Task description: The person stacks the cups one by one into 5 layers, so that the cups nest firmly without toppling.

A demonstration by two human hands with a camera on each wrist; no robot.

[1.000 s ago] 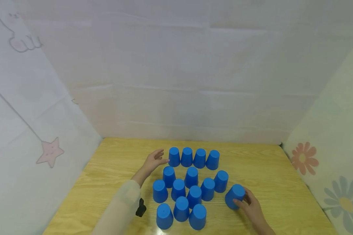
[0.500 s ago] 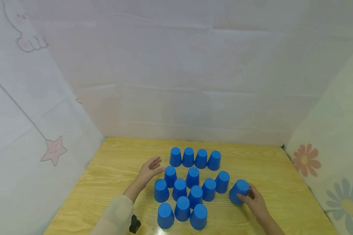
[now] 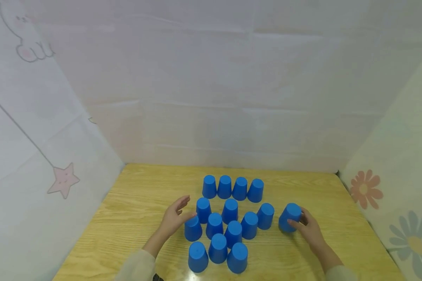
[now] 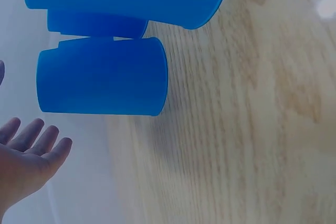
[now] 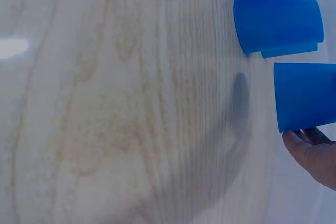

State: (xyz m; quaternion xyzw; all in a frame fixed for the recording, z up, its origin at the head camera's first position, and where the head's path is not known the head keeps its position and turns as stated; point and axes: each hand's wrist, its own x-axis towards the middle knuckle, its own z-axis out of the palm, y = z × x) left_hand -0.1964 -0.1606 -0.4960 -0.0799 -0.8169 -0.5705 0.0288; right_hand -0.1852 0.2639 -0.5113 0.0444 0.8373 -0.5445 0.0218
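My right hand [image 3: 310, 231] grips an upside-down blue cup [image 3: 288, 220] by its right side, apart from the other cups. In the right wrist view, that cup [image 5: 307, 95] sits at the right edge, with the thumb and fingers of the hand [image 5: 315, 157] at its lower side. My left hand [image 3: 172, 218] has its fingers spread and relaxed beside the left end of the group. Its thumb overlaps the top of an upside-down blue cup [image 3: 193, 230] in the head view. The left wrist view shows a gap between the hand [image 4: 29, 156] and the nearest cup [image 4: 102, 80].
Several upside-down blue cups form a straight back row [image 3: 224, 188]. More stand in staggered rows in front, with a cup [image 3: 237, 258] near the front. A wooden table [image 3: 137, 187] carries them all. Pale cloth walls [image 3: 232, 128] with printed flowers and a star enclose it.
My right hand has carried its cup farther back and slightly right, away from the group. My left hand has come from beside the back row toward the front-left cups. The other cups stay put.
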